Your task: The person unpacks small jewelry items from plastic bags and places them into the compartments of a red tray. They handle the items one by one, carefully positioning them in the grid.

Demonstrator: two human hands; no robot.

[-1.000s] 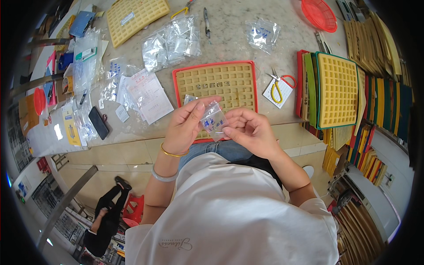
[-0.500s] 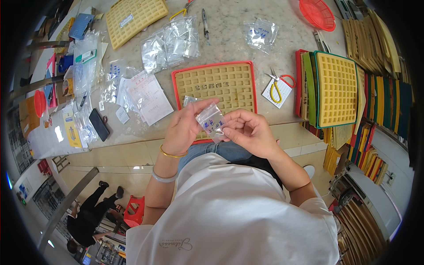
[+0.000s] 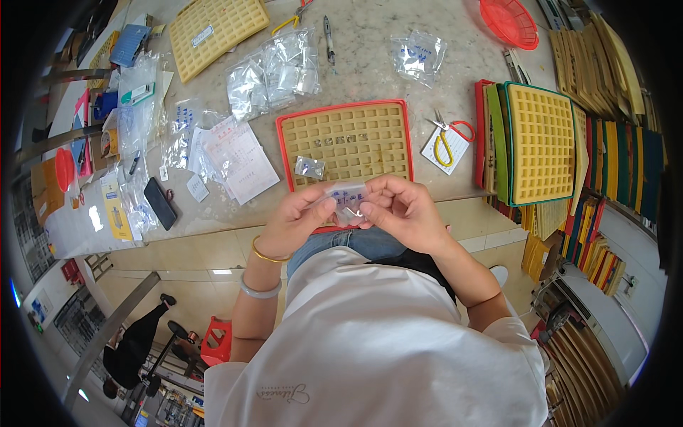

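Both hands hold a small clear zip-lock bag (image 3: 349, 197) with blue handwriting, just over the near edge of the tray. My left hand (image 3: 299, 217) pinches its left side between thumb and fingers. On the other side, my right hand (image 3: 398, 212) grips the bag's right edge, fingers curled. A small shiny piece seems to show near the right thumb. Beneath lies a red-rimmed tray (image 3: 407, 142) with a cream grid of compartments. A short row of small metallic pieces (image 3: 341, 140) sits in its middle. Another little plastic bag (image 3: 309, 168) rests on the tray's left part.
Yellow-and-red-handled scissors (image 3: 444, 142) lie on a white card right of the tray. Beyond are a pile of small bags (image 3: 277, 71), a pen (image 3: 329, 39) and more bags (image 3: 418, 57). Papers (image 3: 238, 160) and a phone (image 3: 160, 203) lie left; upright grid trays (image 3: 542, 146) stand right.
My left hand has moved down from the bag's top to its left side, and the bag now lies more level. The small bag on the tray has come into fuller view.
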